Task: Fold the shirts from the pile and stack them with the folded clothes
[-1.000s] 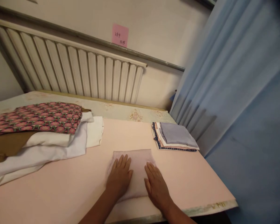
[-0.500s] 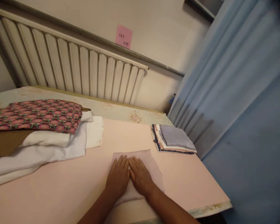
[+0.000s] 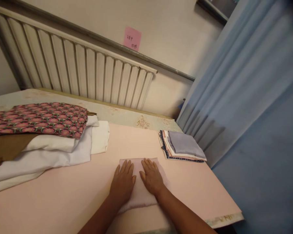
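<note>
A folded pale pink-lilac cloth (image 3: 139, 195) lies flat on the peach-coloured sheet covering the table. My left hand (image 3: 123, 183) rests palm down on its left side, fingers stretched toward the far edge. On the right half, my right hand (image 3: 151, 177) also lies flat, its thumb apart from the fingers. A strip of cloth shows between the two hands. Both palms press on the fabric without gripping it, and they cover parts of its left and right sides. The cloth's near edge looks slightly frayed.
A stack of folded cloths (image 3: 185, 143), grey-blue on top, sits at the right. Loose fabrics lie at the left: a pink patterned piece (image 3: 44, 120), a brown one (image 3: 7, 148) and white ones (image 3: 63, 159). Behind stands a radiator (image 3: 83, 71); a blue curtain (image 3: 246, 113) hangs at right.
My hands, close together before, have moved apart, the right one shifting to the right and slightly away from me. The cloth stays in place between them and the table.
</note>
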Tool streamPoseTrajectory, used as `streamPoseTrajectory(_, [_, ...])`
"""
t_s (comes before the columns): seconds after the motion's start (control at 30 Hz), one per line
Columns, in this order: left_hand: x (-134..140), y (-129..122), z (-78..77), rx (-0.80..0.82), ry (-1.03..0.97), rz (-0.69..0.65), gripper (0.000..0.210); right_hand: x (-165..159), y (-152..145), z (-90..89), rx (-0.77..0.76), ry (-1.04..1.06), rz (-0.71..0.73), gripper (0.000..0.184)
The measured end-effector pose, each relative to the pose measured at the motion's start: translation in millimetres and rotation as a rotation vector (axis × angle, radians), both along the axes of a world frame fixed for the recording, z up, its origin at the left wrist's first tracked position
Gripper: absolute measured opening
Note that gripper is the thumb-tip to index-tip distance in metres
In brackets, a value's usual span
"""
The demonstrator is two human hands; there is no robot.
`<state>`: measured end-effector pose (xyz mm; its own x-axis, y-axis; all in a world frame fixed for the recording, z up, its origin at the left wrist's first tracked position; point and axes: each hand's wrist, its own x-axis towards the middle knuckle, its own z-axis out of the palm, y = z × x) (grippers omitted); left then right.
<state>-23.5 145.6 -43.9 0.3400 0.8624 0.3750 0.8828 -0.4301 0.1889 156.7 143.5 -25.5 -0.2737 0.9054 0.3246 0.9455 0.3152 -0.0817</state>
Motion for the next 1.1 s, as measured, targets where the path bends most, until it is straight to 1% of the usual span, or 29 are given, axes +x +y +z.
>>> streamPoseTrajectory(0.2, [1,-1,7.0,-0.018,0.001,0.002,0.048,9,-5,-1.6,0.032,0.038,-0.087,0.043])
streamPoseTrajectory(0.33, [-2,-1,11.5,-0.036,0.003,0.013,0.046,7,-5,-1.3,0.018,0.052,-0.100,0.043])
streamPoseTrajectory(0.43, [-4,1,11.8,-0.058,0.019,0.032,0.046,6,-5,-0.7,0.013,0.065,-0.110,0.043])
streamPoseTrajectory(0.57, [-9,4,11.0,-0.105,0.027,0.059,0.048,6,-4,-0.7,0.017,0.080,-0.118,0.042])
streamPoseTrajectory(0.67, [-14,8,13.9,-0.154,-0.005,0.093,0.050,6,-4,-1.6,0.017,0.086,-0.120,0.041])
streamPoseTrajectory(0.77, [-22,13,21.6,-0.212,-0.097,0.152,0.051,7,-3,-3.3,0.030,0.084,-0.119,0.041])
streamPoseTrajectory(0.83, [-29,18,29.2,-0.261,-0.199,0.187,0.050,7,-3,-4.6,0.039,0.081,-0.123,0.040])
streamPoseTrajectory(1.0, [-50,28,48.3,-0.485,-0.521,0.300,0.044,7,-3,-5.5,0.042,0.079,-0.120,0.040])
streamPoseTrajectory(1.1, [-56,30,53.3,-0.561,-0.605,0.324,0.039,7,-3,-5.2,0.040,0.072,-0.124,0.040])
